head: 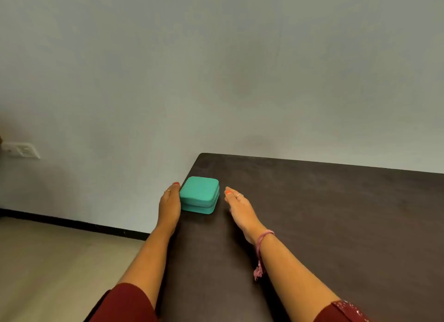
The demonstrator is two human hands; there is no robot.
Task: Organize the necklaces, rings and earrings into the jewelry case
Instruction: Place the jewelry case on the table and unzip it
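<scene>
The closed teal jewelry case (200, 195) is sitting at the counter's (312, 225) ten o'clock corner. The left hand (169, 205), fingers straight, is touching its side; the right hand (236, 205) is hovering spread nearby. No jewelry is showing; unzipping looks next.

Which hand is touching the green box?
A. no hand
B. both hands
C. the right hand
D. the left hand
D: the left hand lies flat against the side of the closed green box, while the right hand is apart from it on the table.

Closed teal jewelry case (199, 195) on dark table (312, 225), left hand (170, 205) alongside, right hand (237, 205) near.
</scene>
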